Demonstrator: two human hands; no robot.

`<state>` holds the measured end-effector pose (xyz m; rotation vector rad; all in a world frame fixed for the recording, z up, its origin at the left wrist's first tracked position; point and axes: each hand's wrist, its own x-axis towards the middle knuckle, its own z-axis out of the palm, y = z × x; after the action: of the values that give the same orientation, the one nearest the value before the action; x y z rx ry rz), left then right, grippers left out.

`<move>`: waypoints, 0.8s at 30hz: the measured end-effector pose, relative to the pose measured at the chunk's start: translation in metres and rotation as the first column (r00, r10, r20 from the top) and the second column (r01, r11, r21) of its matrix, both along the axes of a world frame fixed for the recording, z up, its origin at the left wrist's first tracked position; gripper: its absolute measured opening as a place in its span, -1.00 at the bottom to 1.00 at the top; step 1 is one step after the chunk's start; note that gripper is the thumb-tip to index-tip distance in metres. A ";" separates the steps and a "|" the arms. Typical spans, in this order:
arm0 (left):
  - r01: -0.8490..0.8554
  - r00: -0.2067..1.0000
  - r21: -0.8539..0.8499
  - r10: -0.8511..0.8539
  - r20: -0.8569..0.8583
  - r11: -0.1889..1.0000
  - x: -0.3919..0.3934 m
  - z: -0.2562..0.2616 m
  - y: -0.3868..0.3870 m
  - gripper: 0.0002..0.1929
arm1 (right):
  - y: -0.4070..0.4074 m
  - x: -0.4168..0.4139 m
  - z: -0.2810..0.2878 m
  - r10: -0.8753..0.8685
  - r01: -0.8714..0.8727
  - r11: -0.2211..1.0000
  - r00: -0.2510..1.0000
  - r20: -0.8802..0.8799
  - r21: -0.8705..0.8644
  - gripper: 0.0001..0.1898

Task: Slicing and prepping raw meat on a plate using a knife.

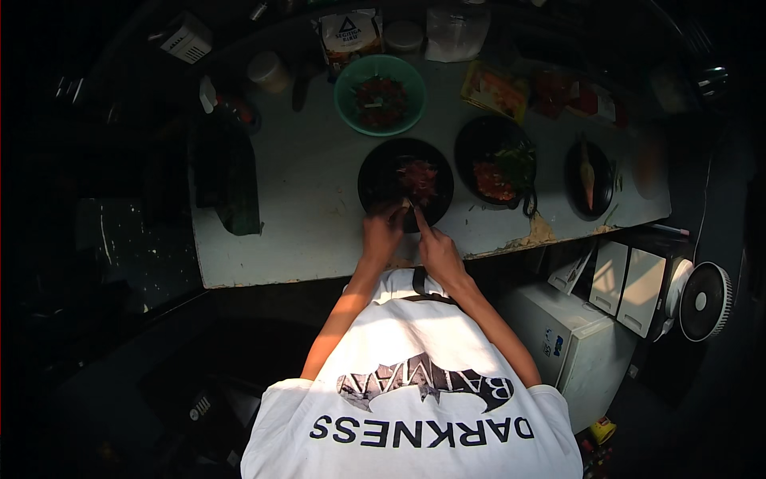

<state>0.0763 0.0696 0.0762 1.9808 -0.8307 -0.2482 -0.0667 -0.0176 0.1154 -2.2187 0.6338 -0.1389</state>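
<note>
Over the near rim of a round black plate (377, 170), my left hand (383, 233) pinches a small pale piece of food (406, 203). My right hand (441, 254) is beside it, its index finger stretched along what looks like a small knife (411, 205); the handle is hidden in the fist. Thinly cut pinkish-red pieces (419, 178) lie in a heap on the plate. To the right, another dark dish (468, 157) bears chopped red pieces (493, 182) and green leaves (516, 163). Behind the plate stands a green plastic bowl (346, 108) with cut red and green pieces (383, 99).
The pale table (287, 227) has a chipped front edge. A dark oval dish (573, 185) at right holds a long tan object (589, 173). At the back are a flour bag (350, 36), a clear bag (458, 33) and a yellow tray (494, 90). Dark cloth (236, 179) lies left.
</note>
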 end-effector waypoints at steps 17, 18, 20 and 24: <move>-0.002 0.999 -0.049 0.004 0.035 0.999 0.005 -0.009 0.002 -0.82 | -0.007 0.025 -0.024 0.001 -0.001 1.000 0.989 0.151 -0.001 -0.21; 0.017 0.999 -0.059 -0.014 0.042 0.998 0.005 -0.008 0.000 -0.82 | -0.008 0.027 -0.026 -0.015 0.018 1.000 0.987 0.158 -0.012 -0.21; -0.017 1.000 -0.036 0.016 -0.004 0.999 0.002 -0.005 -0.001 -0.81 | -0.010 0.032 -0.028 -0.004 0.001 1.000 0.994 0.110 0.030 -0.21; -0.023 0.999 0.007 0.023 -0.039 1.000 0.000 0.005 -0.001 -0.81 | -0.013 0.048 -0.034 -0.022 0.014 0.997 0.995 0.098 0.080 -0.20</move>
<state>0.0761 0.0689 0.0813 1.9844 -0.7823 -0.2758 -0.0189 -0.0311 0.0812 -2.1161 0.5945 -0.2277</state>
